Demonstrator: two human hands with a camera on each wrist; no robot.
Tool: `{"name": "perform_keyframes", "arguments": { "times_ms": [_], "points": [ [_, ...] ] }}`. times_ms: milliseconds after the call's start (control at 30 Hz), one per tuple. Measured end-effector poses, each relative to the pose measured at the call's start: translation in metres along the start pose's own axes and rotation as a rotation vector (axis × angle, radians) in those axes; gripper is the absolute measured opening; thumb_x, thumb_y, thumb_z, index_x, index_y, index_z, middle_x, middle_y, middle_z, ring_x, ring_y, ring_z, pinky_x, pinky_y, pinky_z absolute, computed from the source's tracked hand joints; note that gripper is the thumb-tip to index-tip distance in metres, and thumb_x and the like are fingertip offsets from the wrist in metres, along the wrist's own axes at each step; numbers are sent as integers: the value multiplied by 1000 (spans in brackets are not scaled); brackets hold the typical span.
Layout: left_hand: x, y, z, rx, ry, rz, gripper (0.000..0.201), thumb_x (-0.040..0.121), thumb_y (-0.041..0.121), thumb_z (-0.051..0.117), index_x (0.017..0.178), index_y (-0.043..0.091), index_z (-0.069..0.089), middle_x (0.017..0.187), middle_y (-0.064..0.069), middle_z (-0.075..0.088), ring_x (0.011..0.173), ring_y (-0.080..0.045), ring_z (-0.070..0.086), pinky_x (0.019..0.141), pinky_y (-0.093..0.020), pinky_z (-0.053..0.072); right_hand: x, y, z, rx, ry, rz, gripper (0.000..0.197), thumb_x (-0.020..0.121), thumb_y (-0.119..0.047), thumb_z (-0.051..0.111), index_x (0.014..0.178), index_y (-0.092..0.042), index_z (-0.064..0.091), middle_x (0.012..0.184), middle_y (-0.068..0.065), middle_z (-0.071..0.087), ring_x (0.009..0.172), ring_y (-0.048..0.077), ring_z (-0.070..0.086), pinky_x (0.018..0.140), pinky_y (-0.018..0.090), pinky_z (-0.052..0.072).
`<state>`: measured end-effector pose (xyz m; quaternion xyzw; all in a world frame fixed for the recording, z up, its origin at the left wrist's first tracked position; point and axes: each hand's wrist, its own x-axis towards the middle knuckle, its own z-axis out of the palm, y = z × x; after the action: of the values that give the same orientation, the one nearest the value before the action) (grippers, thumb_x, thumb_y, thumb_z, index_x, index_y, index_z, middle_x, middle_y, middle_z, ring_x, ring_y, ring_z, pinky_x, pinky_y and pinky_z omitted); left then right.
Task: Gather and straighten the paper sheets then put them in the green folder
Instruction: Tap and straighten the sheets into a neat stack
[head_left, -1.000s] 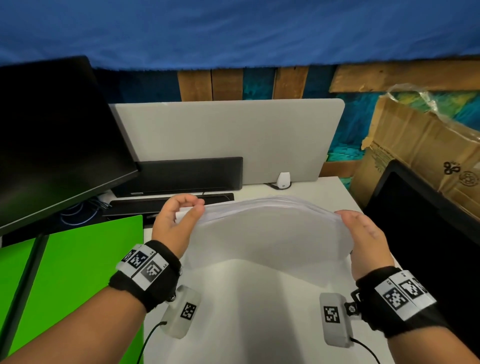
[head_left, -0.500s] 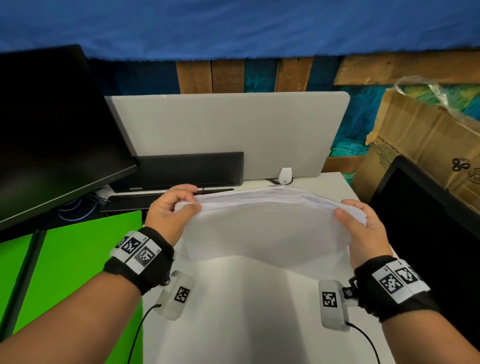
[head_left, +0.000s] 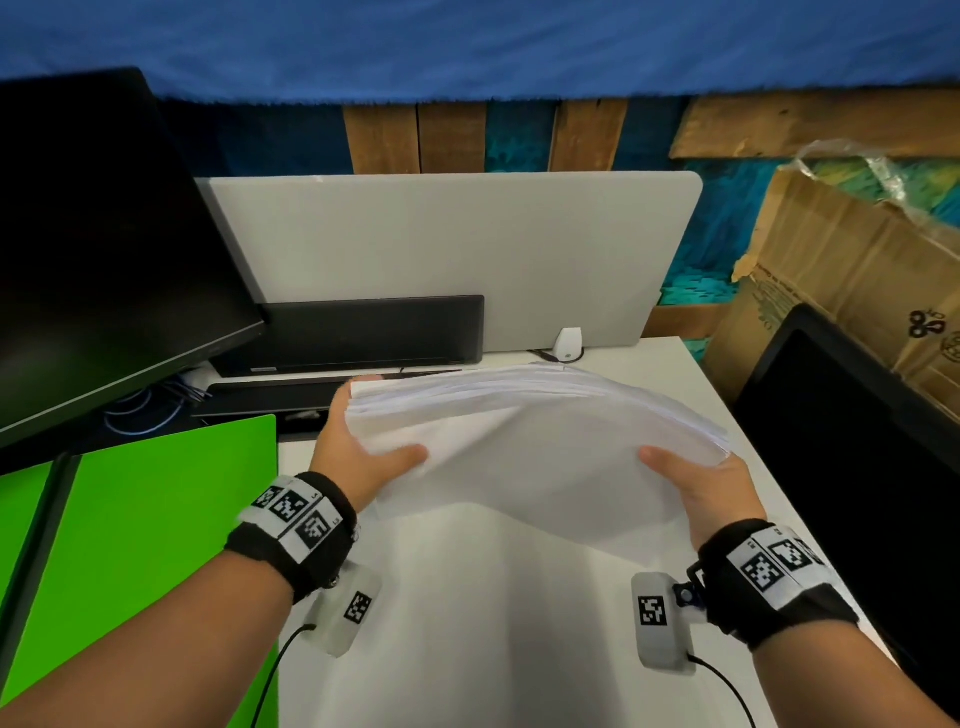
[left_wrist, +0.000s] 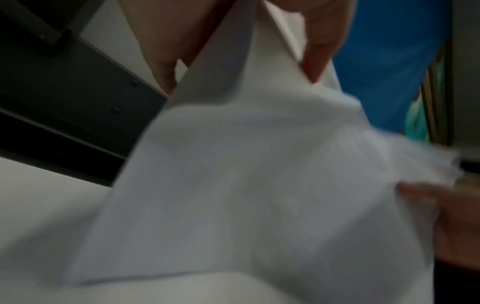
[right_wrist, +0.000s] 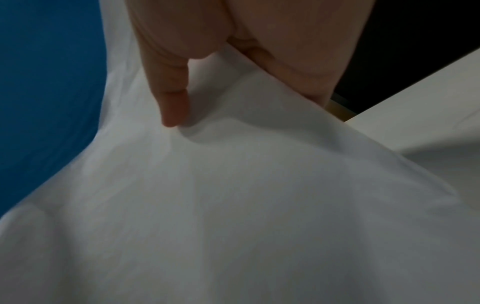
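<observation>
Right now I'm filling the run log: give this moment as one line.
left hand: grips stack | right hand: grips stack | white paper sheet stack: lifted, bowed | flat green folder: on desk, left

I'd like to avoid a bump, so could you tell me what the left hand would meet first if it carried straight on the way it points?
Probably the flat black device before the grey divider panel, though depth is unclear.

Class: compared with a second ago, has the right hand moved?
Yes. The right hand now sits nearer the viewer, farther from the white divider, tilting the paper stack down on that side.
</observation>
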<state>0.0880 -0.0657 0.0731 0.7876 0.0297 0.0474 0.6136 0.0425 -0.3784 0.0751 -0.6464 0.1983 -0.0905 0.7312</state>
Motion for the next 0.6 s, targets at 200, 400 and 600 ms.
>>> {"name": "perform_keyframes", "arguments": {
  "times_ms": [200,400,600],
  "points": [
    [-5,-8,-4,-207,91,-117,23,76,-2,66,88,17,70,67,10,74,63,-3,69,64,-23,53,-12,-13,-5,-48,-8,-82,21,76,-2,69,87,-20,65,59,-17,71,61,3,69,50,10,49],
    [-15,1,-9,-392,-98,34,55,52,31,64,105,29,50,90,11,67,81,-6,64,74,-23,52,-10,-4,-10,-53,3,-111,20,79,-8,68,94,-20,67,69,-15,74,62,3,69,56,17,53],
    [-11,5,-5,122,32,63,70,67,-1,76,127,12,42,100,14,55,90,-1,56,83,-17,47,-20,-13,-8,-108,16,-98,10,80,-10,68,85,-18,66,60,-7,71,53,3,65,53,19,49]
  ]
}}
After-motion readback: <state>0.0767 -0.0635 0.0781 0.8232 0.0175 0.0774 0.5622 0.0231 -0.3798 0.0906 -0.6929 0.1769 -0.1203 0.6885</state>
